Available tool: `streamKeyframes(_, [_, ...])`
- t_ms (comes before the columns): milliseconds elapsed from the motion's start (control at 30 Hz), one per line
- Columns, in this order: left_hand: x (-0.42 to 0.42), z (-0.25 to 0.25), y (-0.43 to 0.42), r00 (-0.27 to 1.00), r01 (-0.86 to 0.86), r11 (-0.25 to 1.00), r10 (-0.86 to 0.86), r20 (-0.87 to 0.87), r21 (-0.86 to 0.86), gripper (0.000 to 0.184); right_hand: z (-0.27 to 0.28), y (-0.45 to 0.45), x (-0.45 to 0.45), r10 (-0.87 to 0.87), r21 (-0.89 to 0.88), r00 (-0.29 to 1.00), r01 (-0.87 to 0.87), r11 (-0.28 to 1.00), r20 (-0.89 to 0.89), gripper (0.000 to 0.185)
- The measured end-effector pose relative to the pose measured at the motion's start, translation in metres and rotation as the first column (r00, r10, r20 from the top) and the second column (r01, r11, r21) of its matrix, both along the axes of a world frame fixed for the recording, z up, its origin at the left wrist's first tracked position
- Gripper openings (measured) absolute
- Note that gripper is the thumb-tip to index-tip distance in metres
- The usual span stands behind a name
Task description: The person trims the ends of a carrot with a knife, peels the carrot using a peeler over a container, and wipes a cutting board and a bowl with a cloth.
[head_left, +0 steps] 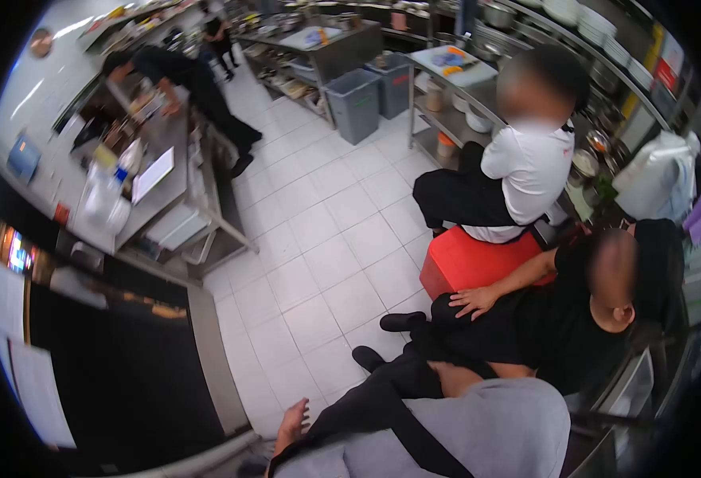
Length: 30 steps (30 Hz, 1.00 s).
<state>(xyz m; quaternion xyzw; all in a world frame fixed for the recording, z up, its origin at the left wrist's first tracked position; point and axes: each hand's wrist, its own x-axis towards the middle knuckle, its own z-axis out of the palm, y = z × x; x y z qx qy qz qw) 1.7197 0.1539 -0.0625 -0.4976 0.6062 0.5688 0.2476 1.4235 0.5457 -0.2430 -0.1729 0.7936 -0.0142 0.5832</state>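
At the bottom edge, my left hand [293, 419] hangs in the air beside my black apron [358, 414], fingers apart and holding nothing. The white tiled floor lies beyond it. My right forearm [455, 379] seems to come out of my grey sleeve [501, 414] and rest against dark cloth. I cannot make out its fingers. Close to that arm sits a person in black [525, 327], one hand [478, 299] laid on their own knee. Two black shoes [402, 321] show on the floor; whose they are is unclear.
A person in white [537, 171] sits on a red box [466, 263]. Another person [199, 99] bends over a steel counter [167, 183] at left. Grey bins [353, 107], a steel table with a white cutting board [454, 68], and shelves of dishes stand farther back.
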Motion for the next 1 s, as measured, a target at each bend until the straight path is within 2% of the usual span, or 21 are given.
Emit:
streamKeyframes(33, [-0.009, -0.001, -0.023, 0.996, 0.089, 0.996, -0.089, 0.004, -0.007, 0.068, 0.012, -0.046, -0.027, 0.007, -0.101, 0.998, -0.012, 0.995, -0.056, 0.048])
streamKeyframes(133, [-0.049, -0.004, -0.073, 0.992, 0.118, 0.990, -0.115, 0.051, -0.075, 0.072, 0.057, -0.178, -0.094, -0.007, -0.429, 0.971, -0.100, 0.898, -0.240, 0.049])
streamKeyframes(200, [-0.095, -0.023, -0.113, 0.959, -0.245, 0.967, 0.252, -0.132, 0.067, 0.077, 0.097, -0.251, -0.125, -0.055, -0.634, 0.938, -0.187, 0.750, -0.342, 0.050])
streamKeyframes(267, [-0.167, -0.023, -0.147, 0.865, -0.370, 0.888, 0.436, -0.248, 0.273, 0.085, 0.138, -0.318, -0.145, -0.152, -0.783, 0.882, -0.302, 0.543, -0.446, 0.051])
streamKeyframes(300, [-0.209, -0.012, -0.159, 0.798, -0.322, 0.846, 0.484, -0.359, 0.426, 0.093, 0.158, -0.352, -0.154, -0.209, -0.822, 0.847, -0.367, 0.435, -0.489, 0.051])
streamKeyframes(333, [-0.260, 0.006, -0.175, 0.712, -0.211, 0.719, 0.577, -0.400, 0.662, 0.094, 0.177, -0.388, -0.164, -0.275, -0.833, 0.801, -0.437, 0.339, -0.532, 0.052])
streamKeyframes(367, [-0.307, 0.028, -0.188, 0.697, -0.176, 0.627, 0.624, -0.353, 0.759, 0.091, 0.196, -0.423, -0.173, -0.350, -0.818, 0.740, -0.508, 0.269, -0.575, 0.052])
streamKeyframes(400, [-0.354, 0.048, -0.204, 0.703, 0.059, 0.541, 0.575, -0.420, 0.839, 0.084, 0.211, -0.457, -0.186, -0.435, -0.786, 0.664, -0.583, 0.209, -0.608, 0.053])
streamKeyframes(467, [-0.428, 0.041, -0.241, 0.543, -0.025, 0.571, 0.697, -0.468, 0.821, 0.064, 0.241, -0.504, -0.216, -0.543, -0.655, 0.448, -0.703, 0.277, -0.710, 0.054])
streamKeyframes(500, [-0.459, 0.034, -0.265, 0.541, 0.024, 0.698, 0.593, -0.597, 0.716, 0.054, 0.256, -0.521, -0.238, -0.542, -0.556, 0.305, -0.734, 0.390, -0.783, 0.059])
streamKeyframes(567, [-0.514, 0.069, -0.288, 0.535, 0.199, 0.661, 0.545, -0.646, 0.723, 0.048, 0.301, -0.533, -0.283, -0.447, -0.551, 0.360, -0.708, 0.441, -0.819, 0.053])
streamKeyframes(600, [-0.539, 0.062, -0.307, 0.535, 0.366, 0.739, 0.330, -0.778, 0.566, 0.047, 0.310, -0.537, -0.306, -0.353, -0.471, 0.325, -0.725, 0.502, -0.877, 0.040])
streamKeyframes(633, [-0.563, 0.073, -0.309, 0.547, 0.389, 0.725, 0.315, -0.776, 0.568, 0.047, 0.307, -0.543, -0.329, -0.360, -0.470, 0.315, -0.708, 0.527, -0.878, 0.040])
streamKeyframes(667, [-0.587, 0.083, -0.308, 0.655, 0.299, 0.592, 0.443, -0.612, 0.748, 0.045, 0.300, -0.550, -0.356, -0.287, -0.448, 0.344, -0.671, 0.591, -0.894, 0.036])
streamKeyframes(700, [-0.612, 0.085, -0.304, 0.738, 0.220, 0.510, 0.471, -0.484, 0.831, 0.044, 0.288, -0.555, -0.378, -0.213, -0.425, 0.385, -0.633, 0.648, -0.898, 0.031])
streamKeyframes(733, [-0.636, 0.086, -0.301, 0.802, 0.118, 0.426, 0.492, -0.340, 0.897, 0.044, 0.282, -0.551, -0.397, -0.254, -0.463, 0.411, -0.565, 0.684, -0.876, 0.023])
streamKeyframes(767, [-0.665, 0.081, -0.294, 0.852, 0.068, 0.423, 0.447, -0.273, 0.904, 0.046, 0.275, -0.546, -0.411, -0.280, -0.558, 0.571, -0.396, 0.729, -0.772, 0.024])
streamKeyframes(833, [-0.708, 0.090, -0.268, 0.922, -0.079, 0.551, 0.358, -0.149, 0.831, 0.043, 0.264, -0.531, -0.434, -0.361, -0.570, 0.667, -0.116, 0.813, -0.651, 0.027])
streamKeyframes(933, [-0.773, 0.065, -0.245, 0.941, -0.171, 0.628, 0.334, -0.064, 0.759, 0.045, 0.267, -0.508, -0.485, -0.402, -0.570, 0.743, 0.033, 0.821, -0.536, 0.030])
streamKeyframes(967, [-0.799, 0.063, -0.238, 0.940, -0.220, 0.679, 0.340, -0.034, 0.701, 0.045, 0.261, -0.503, -0.511, -0.410, -0.570, 0.738, 0.043, 0.821, -0.535, 0.030])
streamKeyframes(1000, [-0.826, 0.066, -0.231, 0.945, -0.185, 0.665, 0.323, -0.055, 0.723, 0.046, 0.254, -0.496, -0.538, -0.405, -0.585, 0.716, -0.006, 0.811, -0.568, 0.031])
